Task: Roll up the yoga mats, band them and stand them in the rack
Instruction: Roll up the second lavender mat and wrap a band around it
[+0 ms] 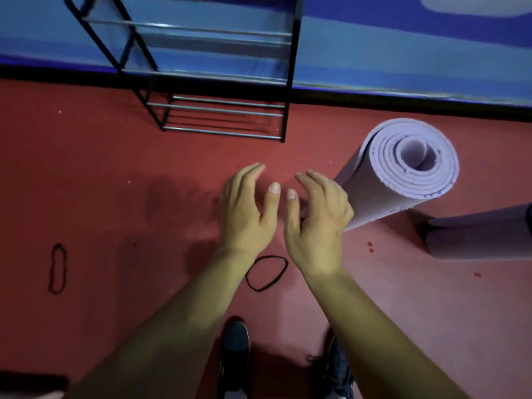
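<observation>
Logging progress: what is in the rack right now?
Nothing rests on the visible bars of the rack; a rolled mat stands outside it, to the right. The top of the rack is out of frame, so it cannot be checked.

Both hands reach forward, fingers loosely curved, empty.

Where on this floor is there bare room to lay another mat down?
The widest bare floor lies left of the left hand, between the rack and the left band. Another patch lies lower right, below the lying mat. Crowded: the rolled mat beside the right hand, and a second band by its wrist.
</observation>
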